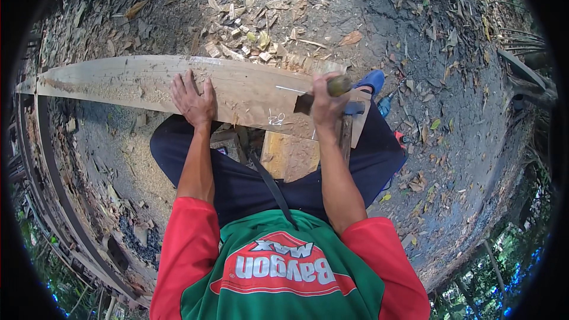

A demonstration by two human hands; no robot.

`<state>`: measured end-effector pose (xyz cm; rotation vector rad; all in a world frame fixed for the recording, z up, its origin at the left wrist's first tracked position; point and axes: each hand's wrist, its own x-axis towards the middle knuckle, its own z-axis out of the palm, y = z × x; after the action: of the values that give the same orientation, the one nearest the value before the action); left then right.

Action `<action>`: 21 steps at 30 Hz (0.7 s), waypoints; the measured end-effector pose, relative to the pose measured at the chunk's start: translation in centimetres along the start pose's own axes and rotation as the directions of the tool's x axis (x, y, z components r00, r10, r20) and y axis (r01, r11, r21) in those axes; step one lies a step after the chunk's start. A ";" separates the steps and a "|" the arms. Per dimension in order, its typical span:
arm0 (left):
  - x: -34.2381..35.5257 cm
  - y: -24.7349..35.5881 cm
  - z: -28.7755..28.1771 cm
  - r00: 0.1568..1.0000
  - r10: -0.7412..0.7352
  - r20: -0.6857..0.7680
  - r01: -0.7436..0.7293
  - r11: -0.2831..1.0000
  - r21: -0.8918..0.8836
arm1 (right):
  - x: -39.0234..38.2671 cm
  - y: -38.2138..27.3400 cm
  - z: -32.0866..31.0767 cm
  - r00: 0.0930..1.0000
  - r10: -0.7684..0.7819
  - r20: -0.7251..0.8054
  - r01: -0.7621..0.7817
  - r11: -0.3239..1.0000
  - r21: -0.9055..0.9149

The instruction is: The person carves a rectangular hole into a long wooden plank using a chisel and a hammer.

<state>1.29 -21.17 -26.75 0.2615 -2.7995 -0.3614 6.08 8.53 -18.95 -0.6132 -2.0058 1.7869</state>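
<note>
A long wooden plank (249, 86) lies across in front of my knees, with white marks on its face. My left hand (194, 102) rests flat on it with fingers spread, holding nothing. Near the plank's right end, my right hand (327, 109) is closed round a hatchet-like tool with a thick olive-brown handle (339, 86). Its dark blade (303, 104) shows left of the hand, over the plank, and a grey metal part (355, 108) shows to the right. My fingers hide the middle of the tool, so its exact kind is unclear.
Under the plank, between my legs, is a wooden block (290, 157). Wood chips (252, 38) litter the ground beyond the plank. A blue sandal (372, 80) is on my foot past the right end. At far left, long timber rails (50, 160) stretch towards me; dry leaves lie around.
</note>
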 end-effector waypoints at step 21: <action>-0.1 -0.4 0.1 1.000 0.002 0.027 -0.003 1.000 0.025 | -6.5 1.6 -1.3 0.858 -0.369 0.356 0.391 0.920 0.011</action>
<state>1.44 -21.52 -27.05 0.2608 -2.8318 -0.3314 12.32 6.15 -20.39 0.1083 -2.2240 1.6771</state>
